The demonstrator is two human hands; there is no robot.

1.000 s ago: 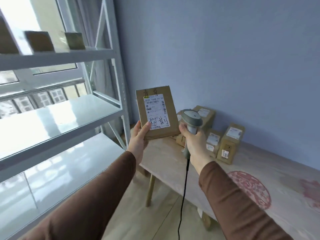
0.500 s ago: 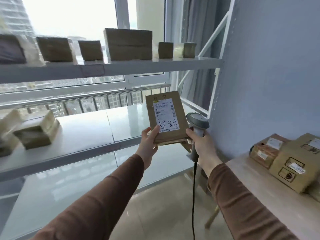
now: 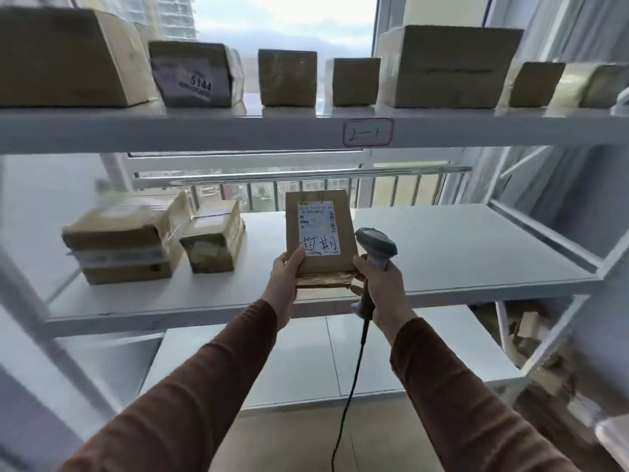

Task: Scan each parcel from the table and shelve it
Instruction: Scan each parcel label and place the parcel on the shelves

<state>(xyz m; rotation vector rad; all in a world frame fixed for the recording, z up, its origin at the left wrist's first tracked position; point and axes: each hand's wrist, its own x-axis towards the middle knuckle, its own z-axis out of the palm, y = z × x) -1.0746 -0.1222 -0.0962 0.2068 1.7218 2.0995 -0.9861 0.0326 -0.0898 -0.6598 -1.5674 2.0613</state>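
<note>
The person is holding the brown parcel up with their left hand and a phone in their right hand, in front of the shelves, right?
Not quite. The right hand grips a grey barcode scanner with a cord hanging down, not a phone. The head view shows it. The rest holds: the left hand holds the brown parcel up in front of the shelves.

Bright daylight through the window [image 3: 282, 25] backlights the shelf boxes [image 3: 449, 66]; edges smear and bow.
</note>
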